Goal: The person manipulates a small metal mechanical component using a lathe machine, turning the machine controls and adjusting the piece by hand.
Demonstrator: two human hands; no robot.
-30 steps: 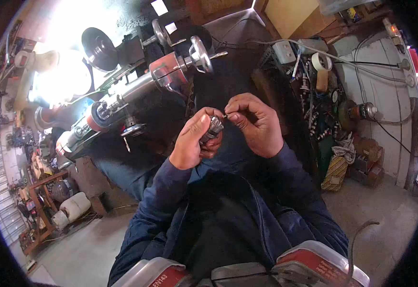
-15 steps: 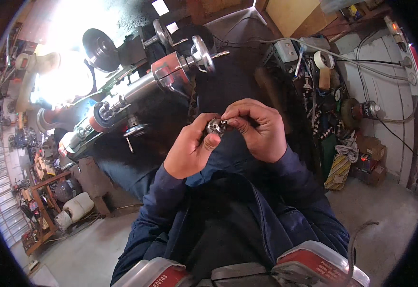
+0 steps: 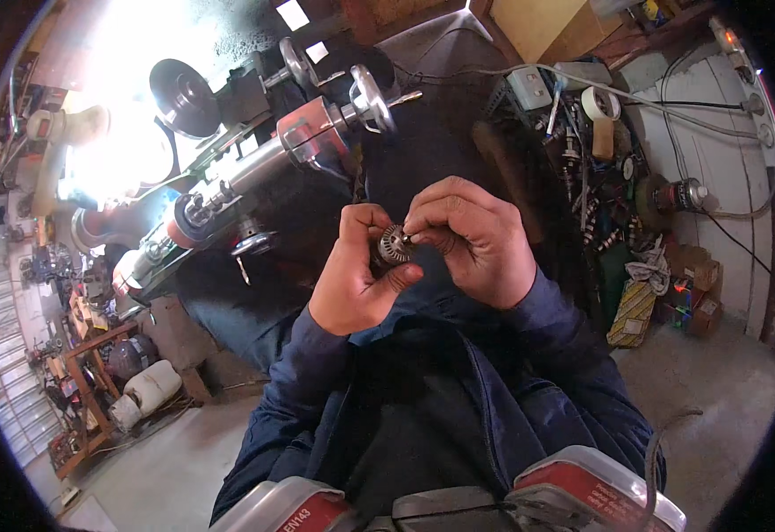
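Note:
My left hand (image 3: 358, 273) is closed round a metal drill chuck (image 3: 393, 248) with a toothed ring, held in front of my body with the ring facing up. My right hand (image 3: 467, 244) pinches a small metal piece (image 3: 407, 238) at the end of the chuck, its fingertips touching there and partly covering it. Beyond both hands, to the upper left, stands a machine (image 3: 250, 166) with a steel cylinder, red housings and handwheels.
On the right, a bench (image 3: 600, 168) is cluttered with tools, tape rolls and cables beside a pale board wall (image 3: 720, 239). At lower left are a wooden frame (image 3: 82, 390) and a white plastic container (image 3: 152, 386). A glaring light fills the upper left.
Both hands have shifted slightly downward with the chuck. The chuck has turned so its toothed ring faces up toward me, and my right fingertips have moved onto its end.

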